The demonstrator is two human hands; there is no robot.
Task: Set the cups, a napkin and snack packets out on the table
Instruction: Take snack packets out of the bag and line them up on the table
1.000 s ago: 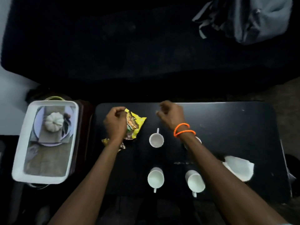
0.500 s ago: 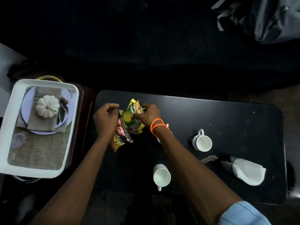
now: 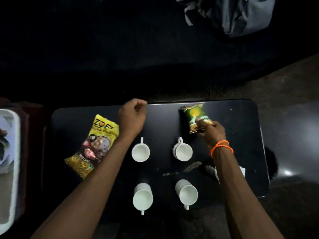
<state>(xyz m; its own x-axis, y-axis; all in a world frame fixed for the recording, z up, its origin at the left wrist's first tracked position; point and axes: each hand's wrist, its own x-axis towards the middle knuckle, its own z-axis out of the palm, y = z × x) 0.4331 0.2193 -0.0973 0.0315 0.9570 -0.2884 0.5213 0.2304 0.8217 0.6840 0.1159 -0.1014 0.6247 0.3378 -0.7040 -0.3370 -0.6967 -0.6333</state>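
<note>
Several white cups stand on the black table (image 3: 241, 135): two at the back (image 3: 140, 152) (image 3: 183, 151) and two at the front (image 3: 143, 197) (image 3: 187, 194). A yellow snack packet (image 3: 96, 145) lies flat at the table's left. My left hand (image 3: 133, 116) hovers just right of it, fingers curled, holding nothing. My right hand (image 3: 210, 131), with an orange bracelet, grips the lower end of a green snack packet (image 3: 196, 116) at the far right of the table. A white napkin (image 3: 242, 170) lies mostly hidden under my right forearm.
A white tray (image 3: 10, 169) with a plate stands on a dark stand left of the table. A grey bag (image 3: 241, 12) lies on the dark sofa behind the table. Bare floor shows to the right.
Both hands held the packets together at the table's back left. Now the yellow packet lies released on the left, and my right hand has carried the green packet to the right.
</note>
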